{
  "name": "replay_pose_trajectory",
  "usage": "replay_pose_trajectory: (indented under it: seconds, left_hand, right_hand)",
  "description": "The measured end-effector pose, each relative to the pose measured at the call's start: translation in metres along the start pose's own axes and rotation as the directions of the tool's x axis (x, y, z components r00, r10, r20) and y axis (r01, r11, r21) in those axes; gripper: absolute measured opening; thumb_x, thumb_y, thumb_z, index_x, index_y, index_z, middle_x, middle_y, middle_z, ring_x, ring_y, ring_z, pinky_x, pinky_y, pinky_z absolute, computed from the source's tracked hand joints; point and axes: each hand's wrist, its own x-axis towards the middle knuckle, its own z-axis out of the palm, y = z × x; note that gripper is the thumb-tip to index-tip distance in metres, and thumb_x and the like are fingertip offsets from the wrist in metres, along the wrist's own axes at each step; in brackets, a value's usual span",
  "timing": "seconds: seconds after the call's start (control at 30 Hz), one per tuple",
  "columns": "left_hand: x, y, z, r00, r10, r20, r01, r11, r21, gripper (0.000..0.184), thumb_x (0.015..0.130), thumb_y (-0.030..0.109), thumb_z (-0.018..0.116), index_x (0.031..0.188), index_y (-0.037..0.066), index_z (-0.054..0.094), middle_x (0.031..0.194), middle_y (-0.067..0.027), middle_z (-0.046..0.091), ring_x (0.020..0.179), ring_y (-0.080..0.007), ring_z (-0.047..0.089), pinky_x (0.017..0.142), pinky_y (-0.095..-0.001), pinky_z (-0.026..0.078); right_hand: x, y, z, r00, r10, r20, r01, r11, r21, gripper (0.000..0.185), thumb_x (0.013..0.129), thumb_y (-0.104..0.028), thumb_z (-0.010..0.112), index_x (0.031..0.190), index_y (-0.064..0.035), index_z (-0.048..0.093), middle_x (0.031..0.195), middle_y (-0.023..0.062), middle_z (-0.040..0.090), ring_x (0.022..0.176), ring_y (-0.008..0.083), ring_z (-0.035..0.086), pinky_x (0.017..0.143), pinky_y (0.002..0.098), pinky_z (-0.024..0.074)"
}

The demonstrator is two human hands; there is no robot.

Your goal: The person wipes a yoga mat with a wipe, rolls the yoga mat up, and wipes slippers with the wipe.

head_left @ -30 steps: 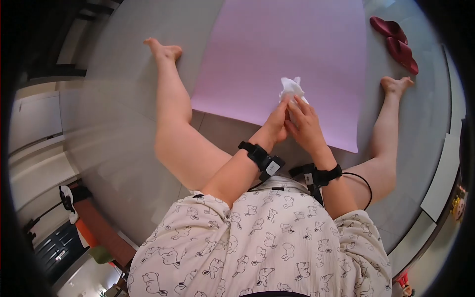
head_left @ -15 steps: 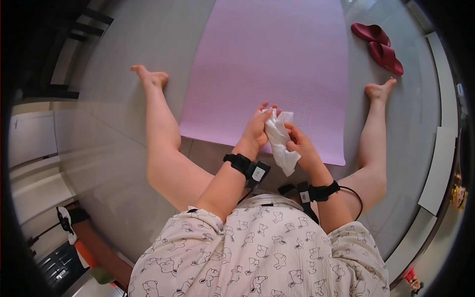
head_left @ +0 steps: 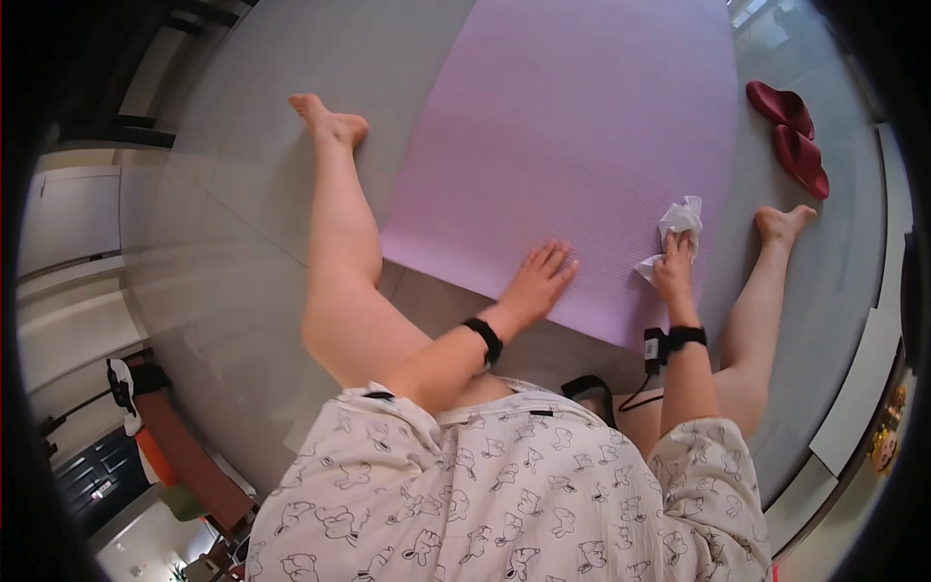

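Note:
A pink-purple exercise mat (head_left: 582,116) lies on the floor between my spread legs. My right hand (head_left: 674,270) presses a crumpled white tissue (head_left: 682,217) onto the mat near its right edge, fingers over the cloth-like folds. Part of the tissue sticks out beyond the fingertips and to the left of the hand. At the near edge of the mat, my left hand (head_left: 538,283) rests palm down with fingers stretched out, holding nothing. Black straps circle both wrists.
Two dark red slippers (head_left: 800,145) lie on the grey tiled floor (head_left: 252,175) right of the mat. My bare feet flank the mat. A brown bench-like piece (head_left: 194,456) stands at the lower left, and white panels (head_left: 853,398) run along the right.
Both hands held the tissue above the mat's near edge. The left hand has let go and come down flat; the right has carried the tissue rightward onto the mat. The view has shifted.

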Motion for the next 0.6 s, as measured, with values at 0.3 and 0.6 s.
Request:
replay_pose_trajectory:
  seconds: [0.3, 0.6]
  left_hand:
    - [-0.006, 0.012, -0.002, 0.955, -0.113, 0.276, 0.116, 0.993, 0.004, 0.049, 0.083, 0.022, 0.048, 0.130, 0.012, 0.039, 0.141, -0.0088, 0.027, 0.134, -0.0267, 0.018, 0.108, -0.0447, 0.016]
    - [-0.004, 0.013, -0.004, 0.985, -0.031, 0.171, 0.015, 0.995, 0.096, 0.056, 0.088, 0.033, 0.038, 0.138, 0.012, 0.023, 0.146, -0.0145, 0.017, 0.134, -0.0303, 0.018, 0.106, -0.0473, 0.018]
  right_hand:
    - [0.061, -0.166, 0.095, 0.956, -0.105, -0.273, 0.142, 0.982, 0.121, 0.048, 0.084, -0.005, 0.032, 0.131, 0.0031, 0.033, 0.138, 0.0197, 0.030, 0.131, 0.0317, 0.023, 0.109, 0.0370, 0.0158]
    - [0.076, -0.253, 0.131, 0.796, -0.605, -0.011, 0.603, 0.794, -0.078, 0.042, 0.081, -0.005, 0.047, 0.123, -0.0035, 0.045, 0.128, 0.0137, 0.042, 0.120, 0.0258, 0.039, 0.099, 0.0341, 0.0356]
